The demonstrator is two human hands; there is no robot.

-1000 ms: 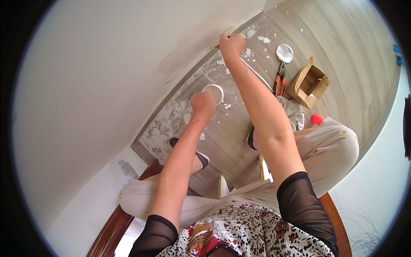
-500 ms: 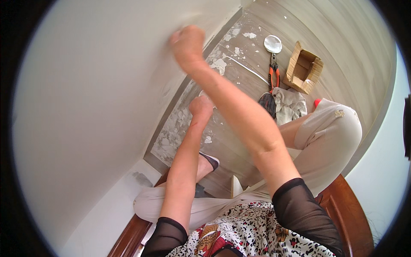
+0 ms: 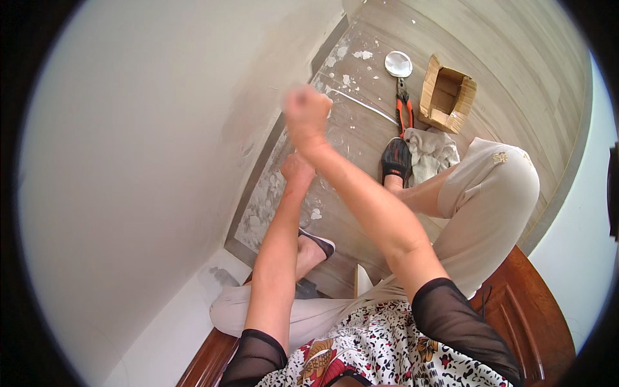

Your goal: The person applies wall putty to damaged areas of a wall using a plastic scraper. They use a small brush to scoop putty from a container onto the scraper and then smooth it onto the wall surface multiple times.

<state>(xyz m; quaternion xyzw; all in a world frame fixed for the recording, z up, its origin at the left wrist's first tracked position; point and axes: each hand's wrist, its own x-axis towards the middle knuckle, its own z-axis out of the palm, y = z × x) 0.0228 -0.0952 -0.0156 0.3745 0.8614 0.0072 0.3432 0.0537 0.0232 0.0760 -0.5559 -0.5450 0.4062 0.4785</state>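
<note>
Against the pale wall (image 3: 148,161), the blurred right hand (image 3: 306,113) is raised in a fist, its contents unclear, while the left hand (image 3: 298,169) reaches down closed toward the plaster-spattered floor (image 3: 361,122).

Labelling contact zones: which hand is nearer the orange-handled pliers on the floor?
Right. The right hand, blurred, is raised by the wall, left of the pliers at about their level in the picture. The left hand sits lower and farther from them.
</note>
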